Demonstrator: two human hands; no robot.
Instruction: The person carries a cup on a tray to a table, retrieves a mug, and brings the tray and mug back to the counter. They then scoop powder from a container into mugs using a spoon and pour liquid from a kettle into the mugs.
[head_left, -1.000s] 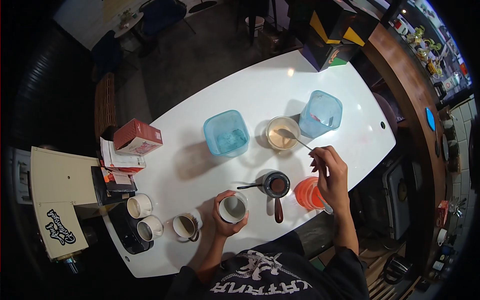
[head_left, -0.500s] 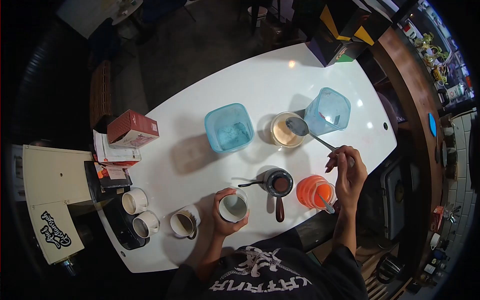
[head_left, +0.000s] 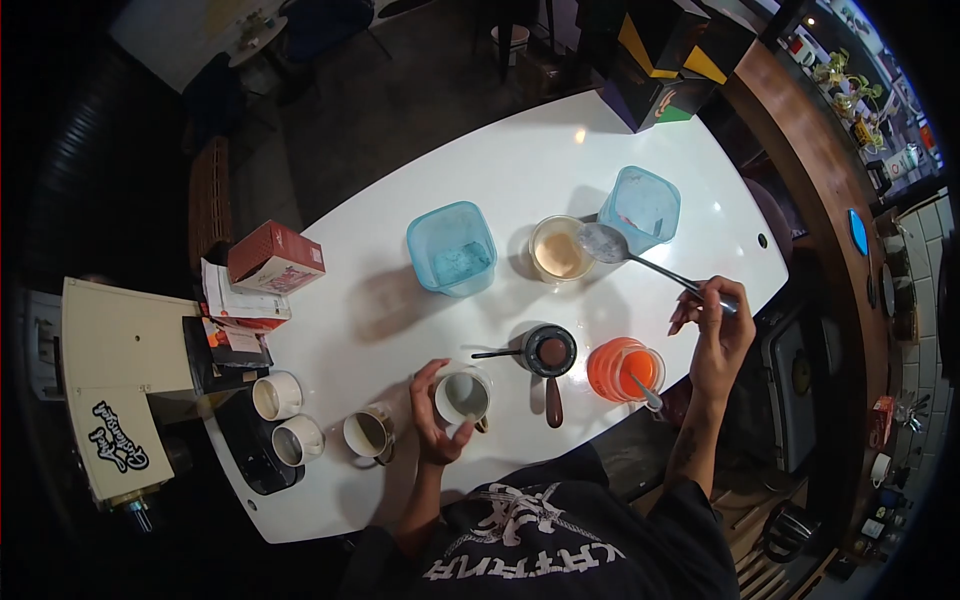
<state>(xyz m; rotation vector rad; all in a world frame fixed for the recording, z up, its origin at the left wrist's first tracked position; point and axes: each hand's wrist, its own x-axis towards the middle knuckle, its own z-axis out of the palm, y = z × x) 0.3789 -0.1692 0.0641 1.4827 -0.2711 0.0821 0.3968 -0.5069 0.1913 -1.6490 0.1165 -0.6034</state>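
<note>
My right hand is closed on the handle of a long metal spoon. The spoon's bowl is in the air between a round tub of beige powder and a translucent blue container. My left hand curves beside a white mug, its fingers and thumb apart at the mug's left and near sides. Whether any finger touches the mug is hard to tell. Right of the mug are a dark round vessel with a brown wooden handle and an orange-filled jar with a spoon in it.
A second blue container stands mid-table. To the left are another mug, two white cups on a black tray, and a red box. Black boxes stand at the table's far right corner.
My left hand has loosened its wrap round the mug and shifted to its left side; the mug's handle now shows. The right hand and spoon have moved slightly right, off the beige tub's middle.
</note>
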